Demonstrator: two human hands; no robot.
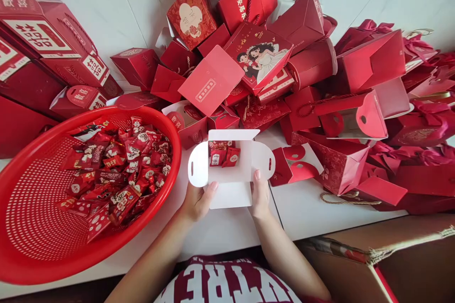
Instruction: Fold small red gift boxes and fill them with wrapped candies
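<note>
Both my hands hold an open gift box [231, 195] with a white inside, its flaps spread outward. My left hand [199, 201] grips the near left side, thumb on the edge of the front flap. On the near right side, my right hand [260, 194] has its thumb against the right flap. Inside the box, several red-wrapped candies [224, 155] lie toward the left. Left of the box stands a large red plastic basket [35, 253] with a heap of wrapped candies [124, 170] in it.
Red gift boxes [261, 54] are piled along the tiled wall, some open. More boxes [42, 33] are stacked at the far left. Boxes with ribbons [419, 125] crowd the right. A cardboard carton [415, 255] stands at the lower right, beside the white table [313, 213].
</note>
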